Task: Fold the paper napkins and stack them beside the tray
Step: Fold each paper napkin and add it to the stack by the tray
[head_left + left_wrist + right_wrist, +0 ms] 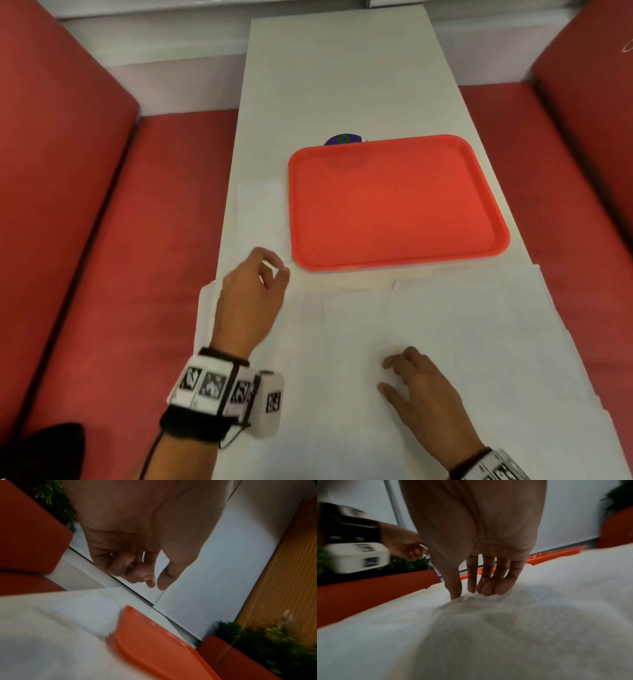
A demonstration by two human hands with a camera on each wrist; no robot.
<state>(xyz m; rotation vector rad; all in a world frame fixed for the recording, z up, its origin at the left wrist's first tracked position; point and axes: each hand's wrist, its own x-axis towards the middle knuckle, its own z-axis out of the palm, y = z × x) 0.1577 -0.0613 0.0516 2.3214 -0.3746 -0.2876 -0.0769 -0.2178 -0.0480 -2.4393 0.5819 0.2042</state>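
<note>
White napkins: unfolded paper napkins (428, 329) spread flat and overlapping across the near end of the table, right up to the tray's near edge
Right hand: right hand (423, 387) lies flat on the spread napkins, fingers (489, 586) straight, tips pressing into the paper and bunching it a little
Left hand: left hand (251, 294) hangs just above the table near the tray's near-left corner, fingers loosely curled, nothing in it
Tray: red plastic tray (397, 202), sits mid-table
Folded napkin: folded napkin (262, 212) lying flat just left of the tray
Table: long white table (342, 75)
Seats: red booth benches (68, 154) on both sides
</note>
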